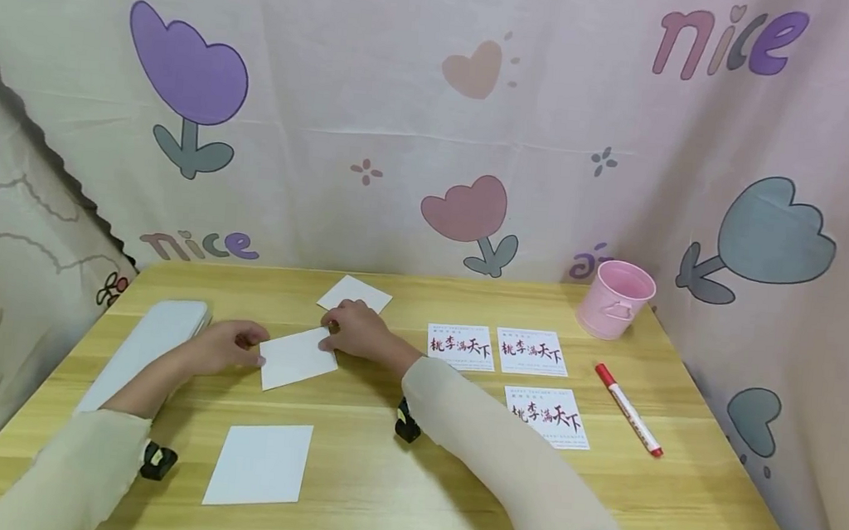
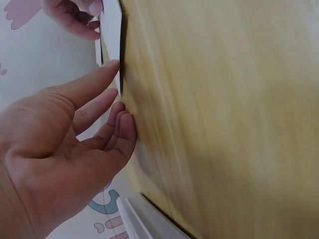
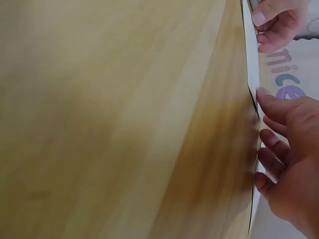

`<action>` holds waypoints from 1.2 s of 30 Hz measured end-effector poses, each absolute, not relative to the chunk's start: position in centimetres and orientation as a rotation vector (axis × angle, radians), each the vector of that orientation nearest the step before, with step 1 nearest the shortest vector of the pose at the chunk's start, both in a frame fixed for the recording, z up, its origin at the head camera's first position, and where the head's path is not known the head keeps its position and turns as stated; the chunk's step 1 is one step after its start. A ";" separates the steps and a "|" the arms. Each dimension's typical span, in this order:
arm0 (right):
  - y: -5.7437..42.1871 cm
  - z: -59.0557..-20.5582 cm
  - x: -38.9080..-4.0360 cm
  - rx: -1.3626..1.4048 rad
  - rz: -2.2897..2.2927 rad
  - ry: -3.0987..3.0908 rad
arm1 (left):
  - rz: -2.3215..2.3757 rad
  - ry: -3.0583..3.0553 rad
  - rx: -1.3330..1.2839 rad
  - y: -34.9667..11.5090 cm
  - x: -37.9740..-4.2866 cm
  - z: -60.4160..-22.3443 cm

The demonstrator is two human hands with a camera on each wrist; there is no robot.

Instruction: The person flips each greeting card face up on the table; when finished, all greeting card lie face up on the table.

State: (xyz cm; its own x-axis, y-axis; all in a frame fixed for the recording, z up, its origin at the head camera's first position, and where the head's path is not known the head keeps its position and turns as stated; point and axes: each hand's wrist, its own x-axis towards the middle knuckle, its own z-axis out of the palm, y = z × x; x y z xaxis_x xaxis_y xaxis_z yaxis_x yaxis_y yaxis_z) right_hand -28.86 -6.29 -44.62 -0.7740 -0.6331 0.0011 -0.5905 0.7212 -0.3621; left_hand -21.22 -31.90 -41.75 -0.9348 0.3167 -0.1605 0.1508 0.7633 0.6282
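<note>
Between both hands is a blank white card (image 1: 300,360), tilted slightly in the head view and close over the wooden table. My left hand (image 1: 227,347) pinches its left edge; the left wrist view shows thumb and forefinger at the card's (image 2: 111,40) corner. At the opposite edge, my right hand (image 1: 359,331) pinches the card with thumb and fingers, its thumb on the card's (image 3: 252,64) edge in the right wrist view. Behind the right hand lies another blank card (image 1: 351,291), partly covered by it. A third blank card (image 1: 259,464) lies nearer the front.
Right of centre lie three cards with red lettering, one (image 1: 460,348) beside another (image 1: 532,352), and a lower one (image 1: 555,417) partly behind the right sleeve. A red-capped marker (image 1: 630,410) and a pink bucket (image 1: 616,301) stand farther right. A long white case (image 1: 141,351) lies left.
</note>
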 end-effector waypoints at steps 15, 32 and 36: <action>-6.7 -44.6 -28.4 -0.935 -0.548 2.819 | 0.958 2.698 0.266 -31.4 -20.9 -41.8; -6.5 -44.6 -28.4 -0.903 -0.605 2.809 | 0.976 2.688 0.248 -31.3 -20.8 -41.8; -6.5 -44.8 -28.4 -0.880 -0.652 2.813 | 0.985 2.682 0.236 -31.3 -20.9 -41.8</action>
State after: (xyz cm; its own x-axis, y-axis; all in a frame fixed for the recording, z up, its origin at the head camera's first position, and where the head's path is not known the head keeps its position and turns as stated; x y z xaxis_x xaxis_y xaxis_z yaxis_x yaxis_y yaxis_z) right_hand -28.42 -6.54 -44.75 -0.8231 -0.5678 0.0110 -0.5147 0.7376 -0.4371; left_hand -20.89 -31.34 -41.81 -0.9491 0.2444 -0.1985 0.0579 0.7550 0.6532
